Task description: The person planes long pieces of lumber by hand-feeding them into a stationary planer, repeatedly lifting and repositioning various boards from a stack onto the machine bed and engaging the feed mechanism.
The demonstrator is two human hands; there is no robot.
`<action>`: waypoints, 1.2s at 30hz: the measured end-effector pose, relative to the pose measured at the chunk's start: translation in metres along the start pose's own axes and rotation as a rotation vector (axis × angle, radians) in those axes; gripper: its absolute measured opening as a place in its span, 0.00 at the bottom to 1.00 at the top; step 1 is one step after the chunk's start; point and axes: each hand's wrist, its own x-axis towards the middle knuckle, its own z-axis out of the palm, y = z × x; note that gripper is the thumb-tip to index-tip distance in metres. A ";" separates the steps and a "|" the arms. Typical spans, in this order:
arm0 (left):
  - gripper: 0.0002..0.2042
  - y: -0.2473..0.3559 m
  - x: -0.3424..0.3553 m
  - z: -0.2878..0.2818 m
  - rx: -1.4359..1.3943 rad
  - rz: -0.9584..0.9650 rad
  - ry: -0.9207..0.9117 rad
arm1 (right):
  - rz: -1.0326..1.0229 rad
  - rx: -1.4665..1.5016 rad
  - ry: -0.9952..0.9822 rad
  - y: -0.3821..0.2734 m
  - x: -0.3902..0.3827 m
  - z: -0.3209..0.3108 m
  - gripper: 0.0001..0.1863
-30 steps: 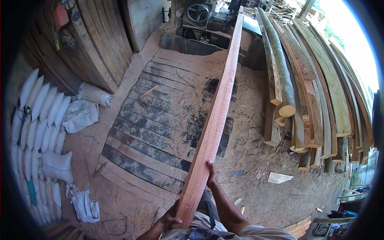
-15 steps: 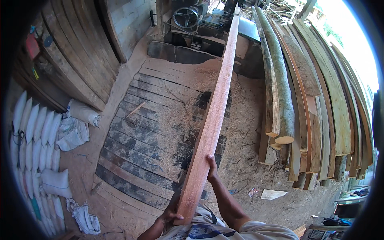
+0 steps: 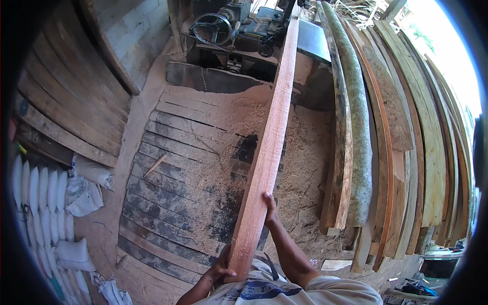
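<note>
A long, rough-sawn reddish timber beam (image 3: pixel 268 157) runs from my waist up to the machine (image 3: pixel 249 25) at the far end. My left hand (image 3: pixel 219 269) is closed around the near end of it, thumb on top. Farther along, my right hand (image 3: pixel 271 207) grips the right side, its thumb on the upper face and the other fingers hidden underneath. The beam's far end meets the machine beside a metal table plate (image 3: pixel 312 39); the exact contact there is too small to make out. A spoked handwheel (image 3: pixel 212 29) sits on the machine's left.
Stacked boards (image 3: pixel 401 127) and a round log (image 3: pixel 356 117) lie along the right. Sawdust covers the slatted floor platform (image 3: pixel 168 203), where a thin wood strip (image 3: pixel 155 165) lies. White sacks (image 3: pixel 46 193) are piled at left, below leaning planks (image 3: pixel 76 86).
The view has shifted forward and somewhat right; the machine and lumber stack appear nearer. Both hands keep their hold on the beam.
</note>
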 end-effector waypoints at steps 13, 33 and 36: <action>0.64 0.119 0.204 -0.015 0.044 -0.003 -0.065 | -0.041 0.011 0.030 -0.168 0.186 0.034 0.44; 0.64 0.324 0.537 -0.022 0.061 0.027 -0.102 | -0.089 -0.004 0.044 -0.416 0.486 0.059 0.47; 0.64 0.355 0.590 -0.024 0.058 0.050 -0.099 | -0.095 -0.013 0.010 -0.457 0.522 0.078 0.45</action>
